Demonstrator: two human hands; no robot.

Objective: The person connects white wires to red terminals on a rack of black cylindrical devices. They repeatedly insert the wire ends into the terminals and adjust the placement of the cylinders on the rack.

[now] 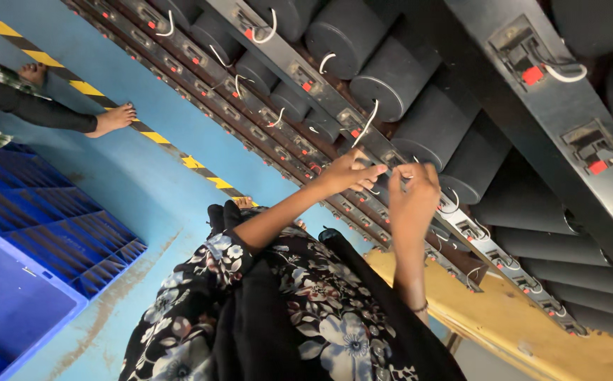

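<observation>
Head view shows your left hand (345,173) and right hand (413,192) close together at the black connector rail (363,141), both pinching a thin white wire (370,121) just below the dark cylinders (398,77).

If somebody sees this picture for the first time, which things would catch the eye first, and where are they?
Most striking are the two hands, the left hand and the right hand, pinching a thin white wire at the middle of a long black rail. Rows of black cylinders fill the upper right. At the left lie the blue floor and another person's bare foot.
</observation>
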